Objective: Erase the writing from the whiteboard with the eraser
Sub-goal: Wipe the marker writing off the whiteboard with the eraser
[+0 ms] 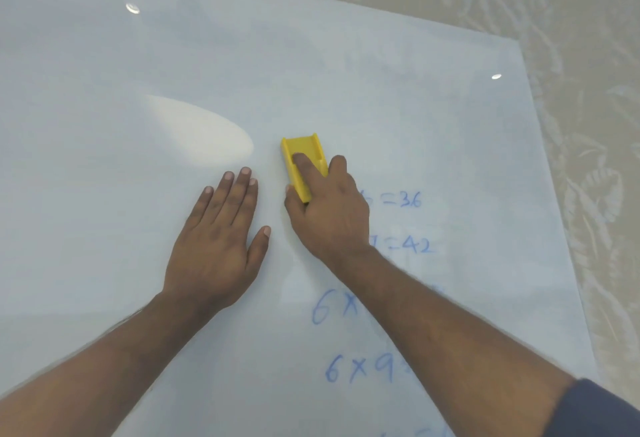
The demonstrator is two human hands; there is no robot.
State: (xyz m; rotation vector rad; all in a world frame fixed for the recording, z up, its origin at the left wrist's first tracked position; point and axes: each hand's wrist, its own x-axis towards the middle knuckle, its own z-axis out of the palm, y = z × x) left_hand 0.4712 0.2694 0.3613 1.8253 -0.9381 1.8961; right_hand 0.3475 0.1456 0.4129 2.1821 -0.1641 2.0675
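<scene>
Whiteboard (311, 66): laid flat and seen from above, with both hands resting on it. The eraser (302, 164), a yellow block, is gripped by the right hand (329, 211); one finger is laid along its top and the thumb is pressed against its near side. The eraser is held flat against the board, just beyond the right hand and just beside the fingertips of the left hand (214, 239). The left hand is spread open, palm down, and is judged to be steadying the board.

Progress: the surface beyond and to the left of both hands is seen to be free of marks. Blue writing (408, 222) remains to the right of and nearer than the right hand: "=36", "=42", a "6 x" line and a "6 x 9" line. The task is judged to be partly done, with these lower rows outstanding.

Obstructions: parts of the remaining rows are covered by the right hand and forearm, so their full extent cannot be told. More faint marks may lie at the near edge, but this is not clear. A bright glare patch (201, 132) lies beyond the left hand. A patterned cloth (571, 21) surrounds the board beyond and to the right; no other items are seen on the surface.
</scene>
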